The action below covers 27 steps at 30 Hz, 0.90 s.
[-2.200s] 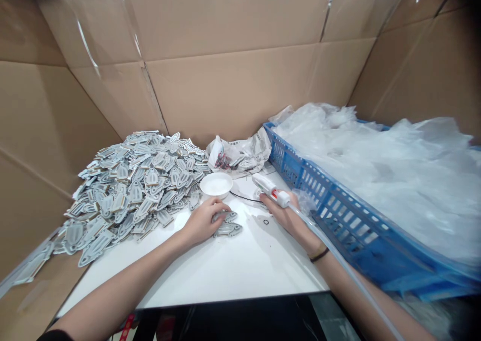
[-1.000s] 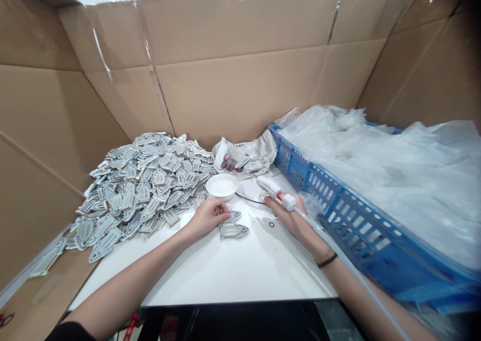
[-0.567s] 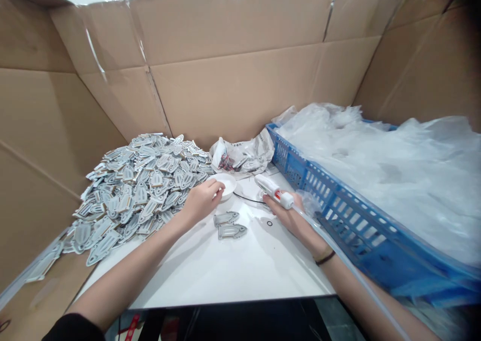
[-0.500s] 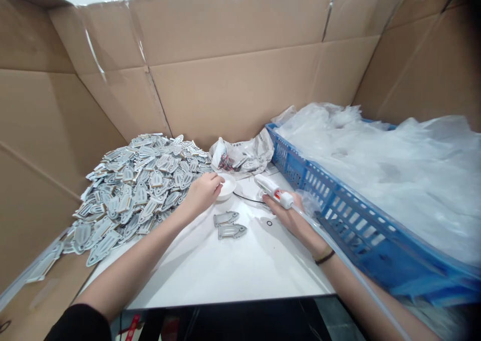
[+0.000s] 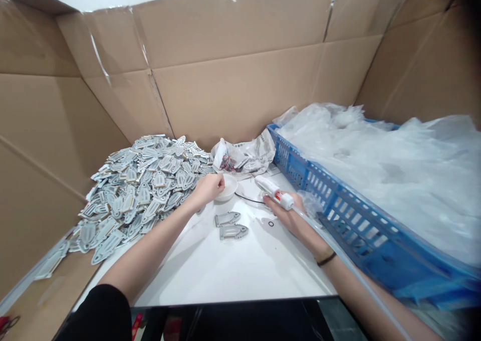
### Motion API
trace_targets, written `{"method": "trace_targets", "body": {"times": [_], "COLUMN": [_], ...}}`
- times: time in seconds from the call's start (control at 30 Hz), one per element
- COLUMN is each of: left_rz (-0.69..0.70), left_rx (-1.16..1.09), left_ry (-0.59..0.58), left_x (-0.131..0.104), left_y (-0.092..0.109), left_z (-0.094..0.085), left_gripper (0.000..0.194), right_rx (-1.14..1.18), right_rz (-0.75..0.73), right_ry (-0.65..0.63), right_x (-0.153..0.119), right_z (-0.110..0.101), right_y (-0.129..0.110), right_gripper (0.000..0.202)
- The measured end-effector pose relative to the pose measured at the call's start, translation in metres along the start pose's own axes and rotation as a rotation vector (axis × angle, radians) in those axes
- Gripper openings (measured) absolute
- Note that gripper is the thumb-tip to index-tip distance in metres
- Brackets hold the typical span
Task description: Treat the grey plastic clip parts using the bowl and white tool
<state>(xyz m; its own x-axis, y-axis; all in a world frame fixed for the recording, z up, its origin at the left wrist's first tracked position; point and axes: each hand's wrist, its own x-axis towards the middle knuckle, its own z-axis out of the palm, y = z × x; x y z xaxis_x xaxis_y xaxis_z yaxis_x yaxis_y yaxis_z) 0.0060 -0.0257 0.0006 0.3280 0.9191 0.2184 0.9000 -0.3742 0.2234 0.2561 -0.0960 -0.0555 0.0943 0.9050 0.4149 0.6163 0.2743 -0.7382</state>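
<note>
My left hand [image 5: 210,187] is at the left side of a small white bowl [image 5: 230,192], its fingers curled together over the rim; whatever they pinch is hidden. My right hand [image 5: 291,214] grips a white glue gun [image 5: 267,186] with a red part near its trigger. A long translucent glue stick [image 5: 330,245] runs from the gun's rear along my forearm. Between my hands, two flat grey pointed pieces [image 5: 233,231] with slots lie side by side on the white table [image 5: 225,276]. Close to my right hand is a small black ring [image 5: 271,224].
A large heap of similar grey pieces [image 5: 150,180] rises at the left. Behind the bowl lies a crumpled printed plastic bag [image 5: 246,155]. A blue crate [image 5: 338,200] full of clear plastic bags [image 5: 376,155] takes up the right. Cardboard walls [image 5: 240,80] enclose the table.
My left hand's fingers have curled in more tightly at the bowl. The view has shifted slightly; my right hand keeps the glue gun in about the same place.
</note>
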Motion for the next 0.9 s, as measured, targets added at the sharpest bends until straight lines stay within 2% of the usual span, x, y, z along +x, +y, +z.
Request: {"method": "trace_targets", "body": {"times": [0.23,0.37,0.5,0.67,0.73,0.9], "left_rz": [0.070,0.074,0.043,-0.012,-0.011,0.019], "left_rx": [-0.228,-0.339,-0.418,-0.516,-0.551,-0.600], "left_ry": [0.177,0.201,0.213,0.213,0.157,-0.219], "left_x": [-0.013,-0.016,-0.018,-0.033,-0.047,-0.085], "left_y": [-0.006,-0.014,-0.021,-0.015,-0.006,0.020], "left_z": [0.000,0.005,0.004,-0.002,-0.002,0.007], "left_gripper": [0.013,0.016,0.005,0.007,0.011,0.014], "right_rx": [0.005,0.003,-0.002,-0.004,-0.006,-0.028], "right_rz": [0.014,0.008,0.012,-0.005,-0.016,-0.005], "right_ry": [-0.024,-0.042,-0.053,-0.052,-0.045,-0.027], "right_x": [-0.003,-0.003,-0.003,-0.004,-0.005,-0.004], "right_z": [-0.005,-0.006,-0.005,-0.006,-0.006,-0.004], "right_y": [-0.010,-0.011,-0.012,-0.015,-0.015,-0.010], "right_gripper": [0.037,0.036,0.037,0.039,0.040,0.040]}}
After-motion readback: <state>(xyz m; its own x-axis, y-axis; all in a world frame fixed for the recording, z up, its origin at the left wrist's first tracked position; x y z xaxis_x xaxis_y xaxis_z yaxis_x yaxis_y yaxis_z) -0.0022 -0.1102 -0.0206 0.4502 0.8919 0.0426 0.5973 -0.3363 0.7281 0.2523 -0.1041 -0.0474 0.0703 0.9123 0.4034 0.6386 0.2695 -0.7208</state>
